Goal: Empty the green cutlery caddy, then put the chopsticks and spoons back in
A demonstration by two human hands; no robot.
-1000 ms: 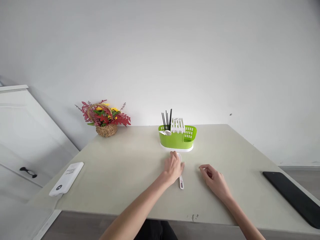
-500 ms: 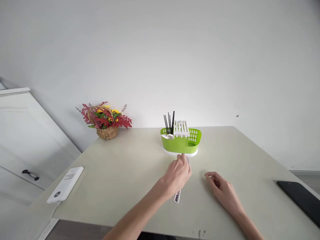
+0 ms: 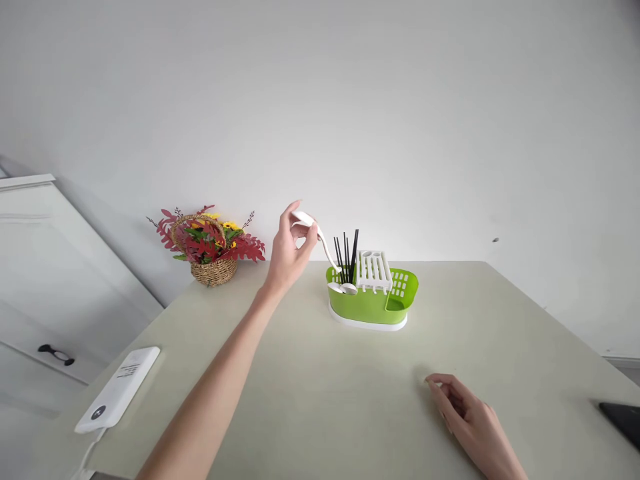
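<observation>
My left hand (image 3: 293,247) is raised over the far side of the table, its fingers closed on the bowl end of a white spoon (image 3: 329,252). The spoon's handle slants down, its tip at the left part of a green cutlery basket (image 3: 365,308). Black chopsticks (image 3: 354,257) stand upright there, and two white spoons (image 3: 349,289) rest at the basket's front rim. A white slotted rack (image 3: 374,270) sits across its middle. On the table at right lies my right hand (image 3: 473,417), fingers curled with thumb and forefinger together; I make out nothing in it.
A wicker basket of artificial flowers (image 3: 214,272) stands at the back left. Near the left edge lies a white power strip or power bank (image 3: 120,388) with a cable. A black phone-like object (image 3: 621,425) lies at the right edge. The wall rises behind the table (image 3: 320,413).
My left hand has lifted the white spoon off the table and carried it up and left, to the green basket. The right hand keeps its curled pose; the view has shifted slightly.
</observation>
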